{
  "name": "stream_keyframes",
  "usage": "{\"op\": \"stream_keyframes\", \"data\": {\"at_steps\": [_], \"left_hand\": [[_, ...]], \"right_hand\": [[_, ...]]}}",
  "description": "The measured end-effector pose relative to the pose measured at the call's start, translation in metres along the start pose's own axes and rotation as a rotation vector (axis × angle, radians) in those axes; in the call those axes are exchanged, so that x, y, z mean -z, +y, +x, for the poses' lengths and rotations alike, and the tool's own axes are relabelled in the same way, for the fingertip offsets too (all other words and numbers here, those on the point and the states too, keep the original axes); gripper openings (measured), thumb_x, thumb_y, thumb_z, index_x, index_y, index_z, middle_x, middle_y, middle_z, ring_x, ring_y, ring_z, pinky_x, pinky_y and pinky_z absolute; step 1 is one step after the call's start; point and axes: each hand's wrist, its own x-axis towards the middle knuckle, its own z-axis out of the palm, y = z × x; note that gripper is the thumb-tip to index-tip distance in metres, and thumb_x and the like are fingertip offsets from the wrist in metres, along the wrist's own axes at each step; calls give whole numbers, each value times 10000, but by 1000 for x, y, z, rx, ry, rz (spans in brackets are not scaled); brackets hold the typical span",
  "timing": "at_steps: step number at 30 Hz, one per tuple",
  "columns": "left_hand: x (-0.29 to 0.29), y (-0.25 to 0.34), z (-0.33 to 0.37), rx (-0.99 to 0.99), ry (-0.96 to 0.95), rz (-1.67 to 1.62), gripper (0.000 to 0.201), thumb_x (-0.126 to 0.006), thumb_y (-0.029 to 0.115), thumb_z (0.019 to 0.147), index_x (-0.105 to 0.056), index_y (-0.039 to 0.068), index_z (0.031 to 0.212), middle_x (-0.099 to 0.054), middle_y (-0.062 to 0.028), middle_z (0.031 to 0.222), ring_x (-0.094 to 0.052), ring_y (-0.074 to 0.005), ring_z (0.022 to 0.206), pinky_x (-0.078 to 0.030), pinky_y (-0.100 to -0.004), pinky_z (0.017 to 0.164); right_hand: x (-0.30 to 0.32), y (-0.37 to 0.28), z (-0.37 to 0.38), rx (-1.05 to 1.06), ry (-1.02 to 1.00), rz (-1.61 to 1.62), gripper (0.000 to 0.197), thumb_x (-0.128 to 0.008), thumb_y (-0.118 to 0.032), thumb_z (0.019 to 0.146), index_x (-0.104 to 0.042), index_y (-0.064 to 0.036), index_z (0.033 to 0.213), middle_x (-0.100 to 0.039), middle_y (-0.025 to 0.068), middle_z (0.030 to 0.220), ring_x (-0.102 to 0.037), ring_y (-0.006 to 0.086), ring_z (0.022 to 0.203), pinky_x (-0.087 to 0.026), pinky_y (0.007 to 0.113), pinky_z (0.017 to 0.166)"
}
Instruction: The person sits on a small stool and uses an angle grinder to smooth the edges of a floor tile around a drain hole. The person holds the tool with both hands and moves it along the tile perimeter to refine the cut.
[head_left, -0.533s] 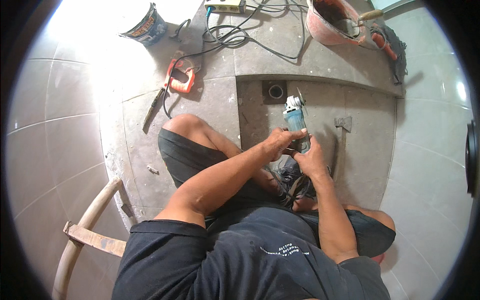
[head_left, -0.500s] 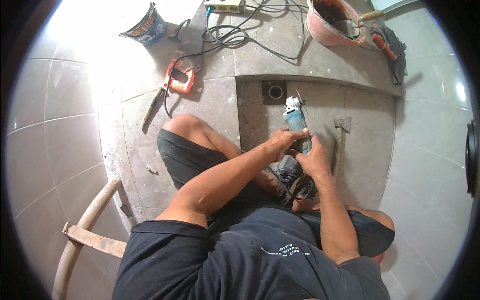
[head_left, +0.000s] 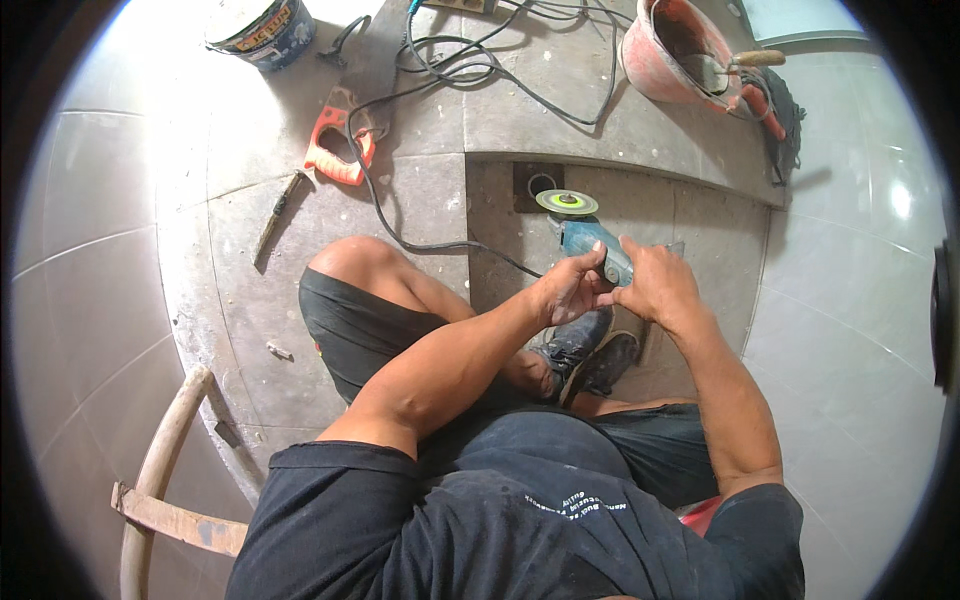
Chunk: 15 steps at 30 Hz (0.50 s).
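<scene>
A teal angle grinder [head_left: 584, 239] is held in both my hands over the sunken part of the floor. Its disc [head_left: 567, 203], yellow-green around the centre, shows its flat face. My left hand [head_left: 574, 289] closes on the near side of the body, thumb along it. From the right, my right hand [head_left: 660, 284] wraps the body, hiding much of its rear. A black cord [head_left: 430, 245] runs over the floor towards the grinder. Just beyond the disc lies a square floor drain [head_left: 527, 188], partly covered by it.
An orange-handled handsaw [head_left: 340, 150] and a narrow stick-like tool [head_left: 277, 222] lie to the left. A dark bucket [head_left: 265, 45] stands far left; a pink bucket [head_left: 650, 60] with a trowel [head_left: 757, 59] stands far right. A wooden frame [head_left: 170, 420] leans near left.
The grinder has turned so its disc, edge-on before, now faces up, and has shifted slightly left. My right hand has moved up and round its body. The cord now stretches across my left knee's far side.
</scene>
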Motion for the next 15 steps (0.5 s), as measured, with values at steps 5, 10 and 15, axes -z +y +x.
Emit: {"op": "stream_keyframes", "data": {"at_steps": [5, 10, 15], "left_hand": [[-6, 11, 1, -35, 29, -97, 451, -520, 452, 1125, -598, 57, 1328, -725, -143, 1223, -713, -287, 1174, -590, -465, 1041], [4, 15, 10, -60, 33, -139, 459, -491, 447, 1136, -573, 56, 1361, -701, -148, 1275, -706, -292, 1185, -598, -476, 1029], [4, 18, 11, -65, 68, -157, 460, -448, 440, 1152, -545, 66, 1402, -663, -155, 1336, -683, -296, 1203, -585, -476, 1038]], "right_hand": [[13, -9, 27, 7, -81, -54, 698, -941, -329, 720, -668, -31, 1289, -760, 276, 1070, -729, 463, 1066, -587, 535, 915], [21, -23, 39, -5, -80, -85, 607, -920, -266, 731, -694, -34, 1244, -771, 256, 1074, -746, 441, 1057, -601, 512, 906], [24, -28, 48, 7, -99, -120, 590, -908, -274, 730, -705, -42, 1233, -776, 247, 1083, -753, 429, 1052, -602, 516, 909]]}}
